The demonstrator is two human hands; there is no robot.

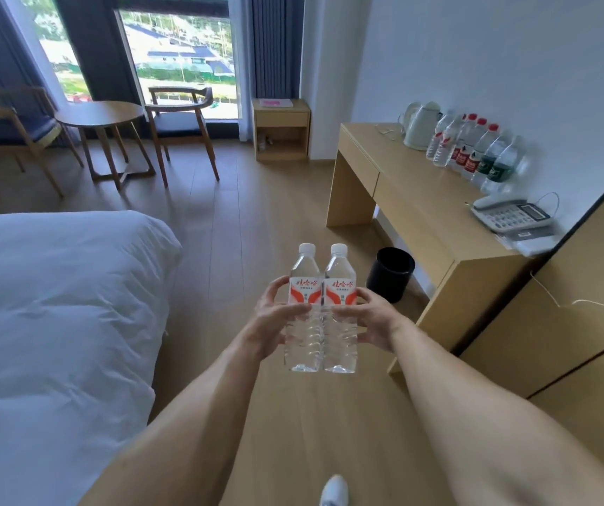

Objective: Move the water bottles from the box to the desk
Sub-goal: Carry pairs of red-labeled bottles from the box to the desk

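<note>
1. Water bottles: in the head view, two white-capped bottles are held upright and side by side, touching, out in front of the person above the wooden floor.
2. The left hand curls round the left bottle and the right hand round the right one, squeezing the pair together.
3. The desk stands ahead to the right, well apart from the hands; a row of bottles already lines its back edge by the kettle, with a telephone nearer. No box is in view.
4. Judged step: carrying, mid-transfer. Next calls for walking to the desk and setting both down upright on bare top in front of that row, without knocking it.
</note>
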